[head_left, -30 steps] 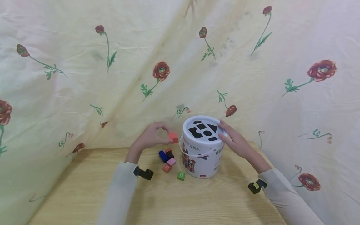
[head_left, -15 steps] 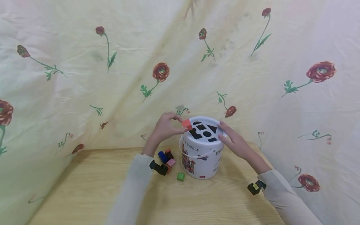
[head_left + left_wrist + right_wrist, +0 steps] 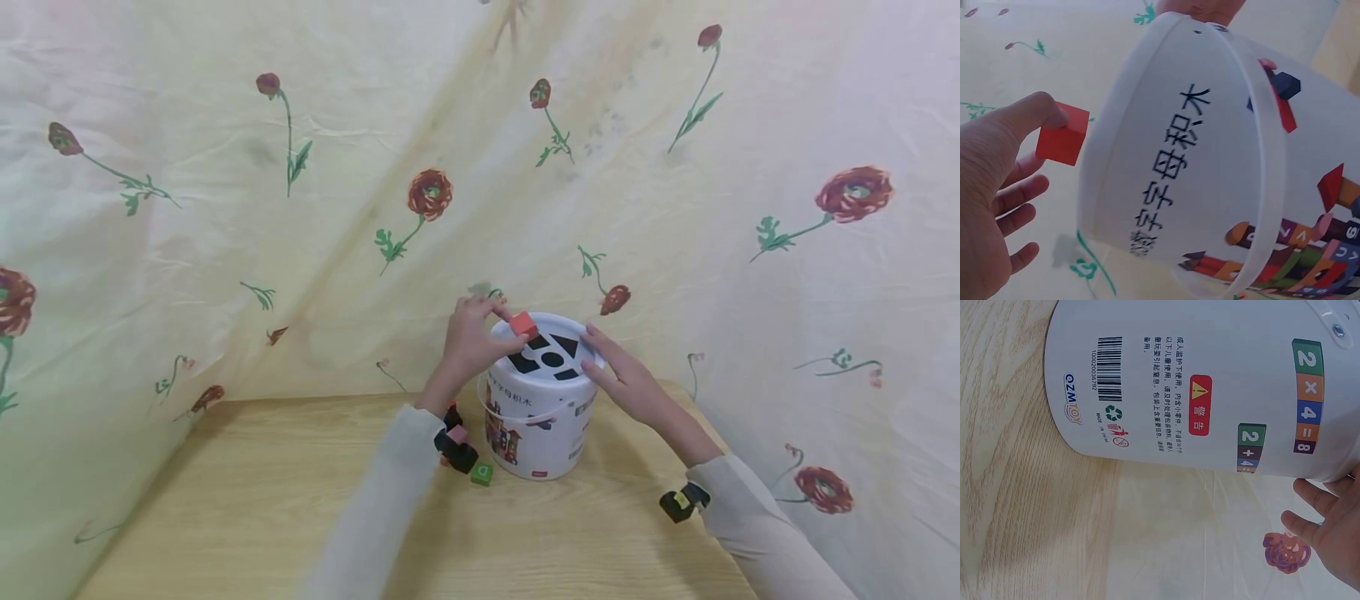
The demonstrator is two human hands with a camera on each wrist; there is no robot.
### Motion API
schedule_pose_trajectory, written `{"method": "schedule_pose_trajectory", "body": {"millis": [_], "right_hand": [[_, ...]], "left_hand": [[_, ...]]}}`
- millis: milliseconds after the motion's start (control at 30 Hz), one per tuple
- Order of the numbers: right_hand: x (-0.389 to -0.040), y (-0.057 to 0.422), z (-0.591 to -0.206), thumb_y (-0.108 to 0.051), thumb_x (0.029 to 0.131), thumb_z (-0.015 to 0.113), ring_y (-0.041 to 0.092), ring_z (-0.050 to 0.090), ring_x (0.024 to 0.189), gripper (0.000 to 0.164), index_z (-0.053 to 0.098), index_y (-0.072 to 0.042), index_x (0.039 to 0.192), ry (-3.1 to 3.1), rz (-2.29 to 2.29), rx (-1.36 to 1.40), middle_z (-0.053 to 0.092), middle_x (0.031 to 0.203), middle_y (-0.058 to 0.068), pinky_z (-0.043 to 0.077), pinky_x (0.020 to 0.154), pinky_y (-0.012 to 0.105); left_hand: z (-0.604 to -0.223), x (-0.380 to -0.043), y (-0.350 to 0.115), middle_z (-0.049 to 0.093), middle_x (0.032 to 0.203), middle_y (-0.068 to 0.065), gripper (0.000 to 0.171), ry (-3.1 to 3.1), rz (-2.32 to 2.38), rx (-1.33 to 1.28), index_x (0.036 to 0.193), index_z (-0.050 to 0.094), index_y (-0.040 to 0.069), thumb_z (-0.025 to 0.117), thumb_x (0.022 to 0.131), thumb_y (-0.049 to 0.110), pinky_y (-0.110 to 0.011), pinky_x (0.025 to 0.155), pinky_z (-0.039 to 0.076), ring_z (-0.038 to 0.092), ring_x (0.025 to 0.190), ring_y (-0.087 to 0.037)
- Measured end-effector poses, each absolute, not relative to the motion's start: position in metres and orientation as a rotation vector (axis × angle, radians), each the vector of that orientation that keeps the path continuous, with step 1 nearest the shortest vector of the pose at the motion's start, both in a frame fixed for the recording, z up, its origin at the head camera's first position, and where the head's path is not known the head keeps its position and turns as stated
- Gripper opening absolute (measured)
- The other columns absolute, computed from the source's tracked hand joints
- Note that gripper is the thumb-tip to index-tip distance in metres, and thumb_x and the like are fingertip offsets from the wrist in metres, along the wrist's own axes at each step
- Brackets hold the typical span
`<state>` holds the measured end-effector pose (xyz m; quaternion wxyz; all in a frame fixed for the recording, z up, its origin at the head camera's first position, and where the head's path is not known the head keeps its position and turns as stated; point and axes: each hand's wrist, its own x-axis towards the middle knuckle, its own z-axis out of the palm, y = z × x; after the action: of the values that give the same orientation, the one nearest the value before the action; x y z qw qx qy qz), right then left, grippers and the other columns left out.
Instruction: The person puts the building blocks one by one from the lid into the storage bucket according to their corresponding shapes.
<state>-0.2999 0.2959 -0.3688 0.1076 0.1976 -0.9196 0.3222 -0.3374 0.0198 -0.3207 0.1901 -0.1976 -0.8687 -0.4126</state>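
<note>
My left hand (image 3: 468, 342) pinches a red block (image 3: 524, 325) between thumb and fingers, just over the left part of the white lid (image 3: 551, 320). Black shaped holes mark this lid, among them a triangle and a circle. In the left wrist view the red block (image 3: 1066, 134) is beside the lid's edge, the other fingers apart from it. The white bucket (image 3: 540, 446) stands upright with its handle hanging at the front. Against the lid's right rim rests my right hand (image 3: 630, 383), its fingers extended; the right wrist view shows only part of that hand (image 3: 1335, 525).
A green letter block (image 3: 482, 474) lies left of the bucket's base. Behind my left wrist, a pink block (image 3: 457, 434) and other blocks are partly hidden. The wooden table (image 3: 285, 492) ends at a flowered cloth (image 3: 337, 208) behind.
My left hand has carried the red block up and to the right, from beside the bucket to over its lid. The right hand has stayed at the rim.
</note>
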Motion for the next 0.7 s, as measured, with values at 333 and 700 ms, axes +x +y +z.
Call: {"method": "schedule_pose_trajectory", "body": {"millis": [333, 700], "right_hand": [[-0.300, 0.295, -0.372, -0.040, 0.107, 0.045, 0.044, 0.020, 0.155, 0.063, 0.029, -0.011, 0.161, -2.710, 0.944, 0.570, 0.017, 0.171, 0.012, 0.023, 0.118, 0.069], [-0.301, 0.295, -0.372, -0.040, 0.107, 0.045, 0.044, 0.021, 0.155, 0.062, 0.029, -0.012, 0.161, -2.699, 0.936, 0.570, 0.018, 0.171, 0.012, 0.023, 0.118, 0.069]], "left_hand": [[-0.332, -0.341, 0.041, 0.059, 0.134, -0.007, 0.039, -2.457, -1.092, -0.523, 0.106, 0.065, 0.011, 0.082, 0.084, 0.038, -0.051, 0.105, 0.047, 0.047, 0.128, -0.029], [-0.339, -0.347, 0.053, 0.058, 0.124, -0.005, 0.039, -2.463, -1.092, -0.474, 0.111, 0.064, 0.012, 0.079, 0.088, 0.040, -0.045, 0.101, 0.041, 0.045, 0.118, -0.024]]}}
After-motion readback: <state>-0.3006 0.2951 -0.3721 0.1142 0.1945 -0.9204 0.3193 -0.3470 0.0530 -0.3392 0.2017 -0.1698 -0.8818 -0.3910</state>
